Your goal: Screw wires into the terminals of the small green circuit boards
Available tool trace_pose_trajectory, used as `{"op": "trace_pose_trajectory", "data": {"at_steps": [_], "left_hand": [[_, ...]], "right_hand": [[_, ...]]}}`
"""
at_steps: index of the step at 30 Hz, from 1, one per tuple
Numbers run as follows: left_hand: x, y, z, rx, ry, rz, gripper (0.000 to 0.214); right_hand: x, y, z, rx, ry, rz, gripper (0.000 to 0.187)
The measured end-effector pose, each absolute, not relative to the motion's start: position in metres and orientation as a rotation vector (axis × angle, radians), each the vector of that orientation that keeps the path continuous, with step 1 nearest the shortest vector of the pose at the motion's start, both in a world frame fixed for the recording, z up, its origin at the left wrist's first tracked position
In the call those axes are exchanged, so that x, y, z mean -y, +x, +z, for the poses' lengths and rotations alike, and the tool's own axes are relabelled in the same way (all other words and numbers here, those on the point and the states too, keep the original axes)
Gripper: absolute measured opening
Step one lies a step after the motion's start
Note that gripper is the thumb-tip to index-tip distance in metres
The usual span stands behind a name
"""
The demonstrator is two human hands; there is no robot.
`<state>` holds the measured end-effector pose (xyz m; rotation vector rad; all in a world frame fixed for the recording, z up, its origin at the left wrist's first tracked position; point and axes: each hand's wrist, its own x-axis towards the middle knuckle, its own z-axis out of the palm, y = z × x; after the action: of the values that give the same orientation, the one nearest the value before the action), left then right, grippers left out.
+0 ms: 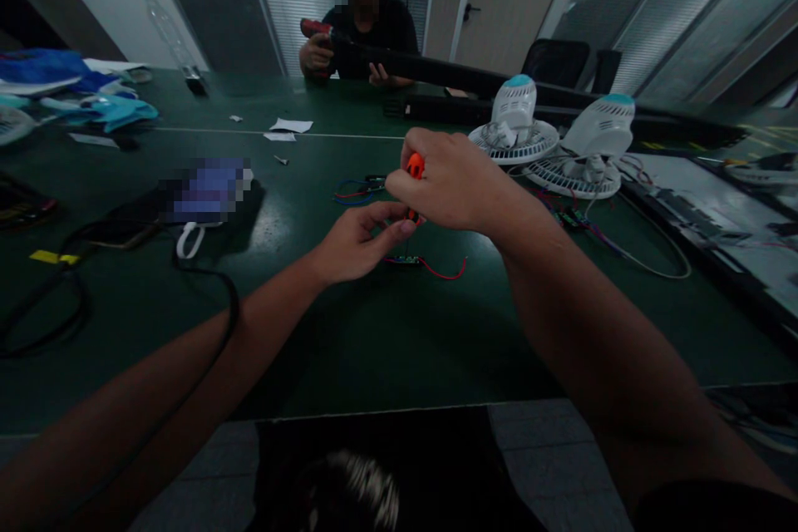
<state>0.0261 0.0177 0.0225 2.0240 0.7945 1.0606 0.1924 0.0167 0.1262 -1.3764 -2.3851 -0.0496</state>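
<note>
My right hand (pixel 449 179) is closed around an orange-handled screwdriver (pixel 415 168), held upright with its tip pointing down. My left hand (pixel 358 241) pinches something small at the screwdriver's lower end; I cannot make out what it is. Just below both hands a small circuit board (pixel 405 261) with a red wire (pixel 445 273) lies on the dark green table (pixel 374 332). Another bundle of blue and red wires (pixel 352 193) lies a little farther back.
Two small white fans (pixel 517 129) (pixel 592 150) lie at the right with loose wires. A person across the table holds a red power tool (pixel 315 32) against a long black bar (pixel 474 79). Black cable (pixel 199 283) and a blurred item sit left; paper scraps (pixel 290 126) farther back.
</note>
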Motion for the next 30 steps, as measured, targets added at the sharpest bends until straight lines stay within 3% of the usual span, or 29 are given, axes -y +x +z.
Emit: {"op": "trace_pose_trajectory", "data": {"at_steps": [12,20,30], "left_hand": [[-0.0162,0.0285,0.0244,-0.668,1.876,1.039,0.043],[-0.0176,0.0286,0.0255,-0.653,1.878,1.060,0.037],[-0.0176,0.0308,0.0258,-0.688,1.816,1.082,0.033]], "right_hand": [[-0.0119,0.1918,0.1285,2.364,-1.428,-0.047,0.029],[-0.0115,0.1898,0.1287,2.355,-1.432,-0.009,0.053],[-0.0080,0.1914,0.1334,2.336,-1.502,-0.094,0.036]]}}
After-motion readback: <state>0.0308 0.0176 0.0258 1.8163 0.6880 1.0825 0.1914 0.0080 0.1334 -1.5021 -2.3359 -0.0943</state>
